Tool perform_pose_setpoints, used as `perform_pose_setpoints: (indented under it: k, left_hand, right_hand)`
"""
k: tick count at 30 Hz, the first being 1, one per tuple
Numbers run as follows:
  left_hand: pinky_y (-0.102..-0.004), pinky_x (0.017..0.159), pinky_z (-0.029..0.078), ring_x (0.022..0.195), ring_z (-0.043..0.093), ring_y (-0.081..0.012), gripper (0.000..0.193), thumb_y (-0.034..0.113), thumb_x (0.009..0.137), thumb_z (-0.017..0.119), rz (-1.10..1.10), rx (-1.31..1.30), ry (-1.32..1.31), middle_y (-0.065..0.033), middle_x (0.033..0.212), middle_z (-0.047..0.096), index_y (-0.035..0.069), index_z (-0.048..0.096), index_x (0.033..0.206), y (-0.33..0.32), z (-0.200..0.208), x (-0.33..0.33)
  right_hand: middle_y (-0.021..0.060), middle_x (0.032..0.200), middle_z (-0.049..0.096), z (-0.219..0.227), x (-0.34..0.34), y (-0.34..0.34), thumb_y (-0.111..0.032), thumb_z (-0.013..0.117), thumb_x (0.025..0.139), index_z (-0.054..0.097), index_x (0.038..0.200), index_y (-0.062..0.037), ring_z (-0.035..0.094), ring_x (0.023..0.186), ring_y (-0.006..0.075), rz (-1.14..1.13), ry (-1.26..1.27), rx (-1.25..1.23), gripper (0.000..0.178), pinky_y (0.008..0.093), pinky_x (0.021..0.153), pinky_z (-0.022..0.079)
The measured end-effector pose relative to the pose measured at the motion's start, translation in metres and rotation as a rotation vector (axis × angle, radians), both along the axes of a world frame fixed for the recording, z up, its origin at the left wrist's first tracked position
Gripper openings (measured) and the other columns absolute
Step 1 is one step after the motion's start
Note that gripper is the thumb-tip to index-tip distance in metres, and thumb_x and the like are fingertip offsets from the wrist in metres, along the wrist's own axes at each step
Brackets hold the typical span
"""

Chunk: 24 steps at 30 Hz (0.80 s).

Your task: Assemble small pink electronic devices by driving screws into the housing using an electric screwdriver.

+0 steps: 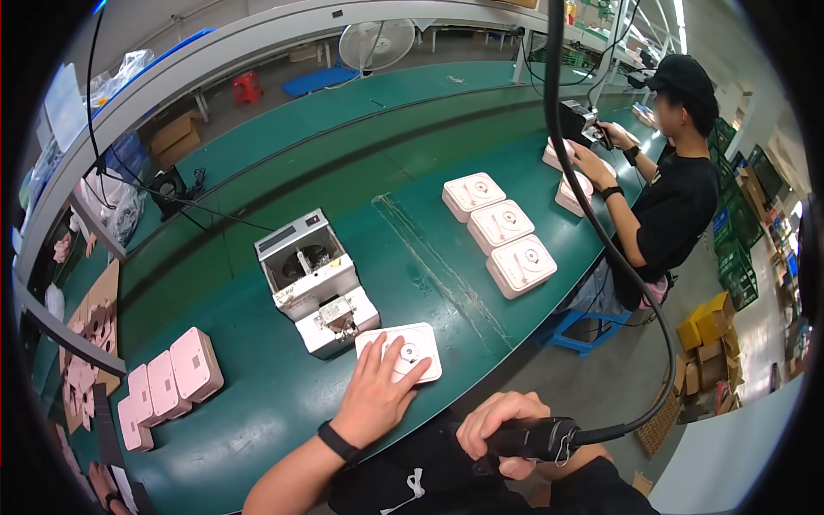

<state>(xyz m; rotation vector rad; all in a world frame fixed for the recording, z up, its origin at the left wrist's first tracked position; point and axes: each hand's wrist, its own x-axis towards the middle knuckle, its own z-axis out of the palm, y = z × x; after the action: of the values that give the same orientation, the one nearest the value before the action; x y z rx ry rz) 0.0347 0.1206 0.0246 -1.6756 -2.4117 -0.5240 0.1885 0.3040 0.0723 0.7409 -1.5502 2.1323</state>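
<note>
Left hand [378, 396] lies flat, fingers spread, on a white box [402, 350] at the belt's [257, 412] near edge. Right hand [498, 429] grips a black screwdriver [536, 439] off the belt, w/ no screwing underway. Three similar boxes [499, 227] sit farther along; pink boxes [172, 382] wait left.

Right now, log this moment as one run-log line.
left hand: flat on white square unit | right hand: gripping black corded screwdriver | screw feeder behind unit

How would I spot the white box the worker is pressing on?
Start at the green conveyor table, then find the grey screw feeder machine near its front edge. The white square casing lies just right of it, alone under the left hand, unlike the three farther up.
</note>
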Motion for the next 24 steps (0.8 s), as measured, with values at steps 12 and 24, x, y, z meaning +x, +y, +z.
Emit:
perform_pose_setpoints:
  k: [12, 24]
  left_hand:
    - [-0.0547, 0.118, 0.037, 0.139, 0.046, -0.0462, 0.047, 0.022, 0.091, 0.066, 0.196, 0.216, 0.052, -0.0268, 0.142, 0.055, 0.012, 0.065, 0.136, 0.153, -0.052, -0.038]
    - [-0.0457, 0.109, 0.046, 0.126, 0.059, -0.0349, 0.04, 0.023, 0.084, 0.078, 0.136, 0.45, -0.135, -0.0195, 0.131, 0.064, 0.004, 0.068, 0.118, 0.089, -0.003, -0.005]
  right_hand:
    - [0.0159, 0.085, 0.068, -0.024, 0.028, -0.009, -0.012, 0.08, 0.088, 0.053, 0.117, 0.0035, 0.068, 0.074, 0.0259, -0.013, -0.14, -0.119, 0.042, 0.042, 0.07, 0.059]
    - [0.0121, 0.081, 0.062, -0.026, 0.021, -0.026, -0.041, 0.081, 0.092, 0.052, 0.116, -0.0049, 0.059, 0.064, 0.024, -0.231, -0.117, -0.15, 0.053, 0.0378, 0.062, 0.051]
